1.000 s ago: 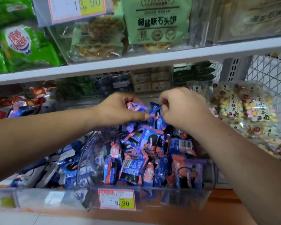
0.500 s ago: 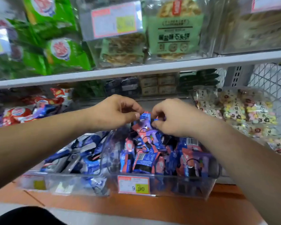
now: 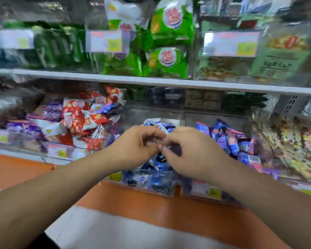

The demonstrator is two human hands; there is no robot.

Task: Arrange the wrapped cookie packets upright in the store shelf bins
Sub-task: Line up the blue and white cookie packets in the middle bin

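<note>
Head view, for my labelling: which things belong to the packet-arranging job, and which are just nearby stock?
Job: left hand; right hand; blue cookie packets; clear bin.
Nearby: red snack packets; green bags; price tag.

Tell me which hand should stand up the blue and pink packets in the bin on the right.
Probably the right hand. It hovers right beside the blue and pink packets, while the left hand would have to cross over it. Blur hides whether either hand already holds a packet.
</note>
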